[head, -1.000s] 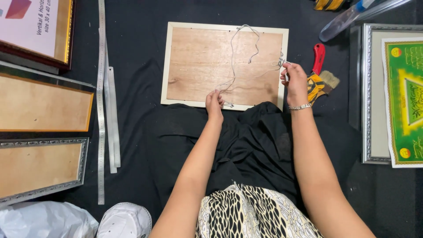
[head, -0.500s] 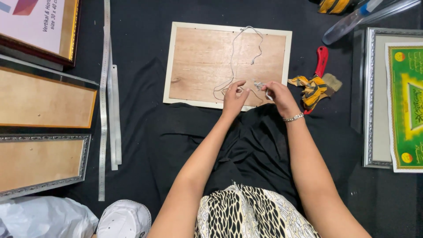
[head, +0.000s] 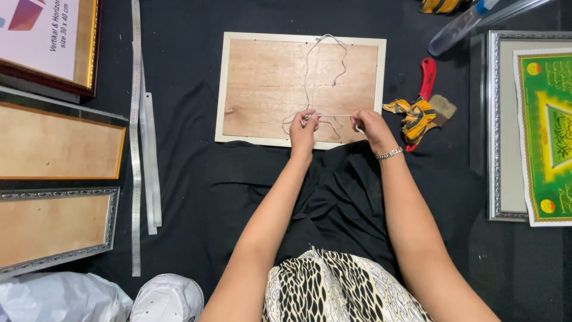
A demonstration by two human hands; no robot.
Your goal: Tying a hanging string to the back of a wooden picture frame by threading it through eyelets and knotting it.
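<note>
A cream-edged picture frame (head: pixel 231 83) lies face down on black cloth, its brown wooden backing (head: pixel 268 77) up. A thin white string (head: pixel 310 65) loops over the backing from the top edge down to my hands. My left hand (head: pixel 304 128) pinches one part of the string near the frame's lower edge. My right hand (head: pixel 369 126), with a silver bracelet on its wrist, pinches another part. A short taut stretch of string runs between the two hands.
Right of the frame lie a red-handled tool (head: pixel 424 83), a yellow-and-black rag (head: pixel 414 116) and a brush (head: pixel 444 108). A silver frame with a green print (head: pixel 545 128) sits far right. More frames (head: pixel 56 143) and metal strips (head: pixel 138 137) lie left. A white cap (head: pixel 167 298) lies low.
My right hand has come in from the frame's right edge to the lower middle. My left hand has shifted right, and both now hold the string close together.
</note>
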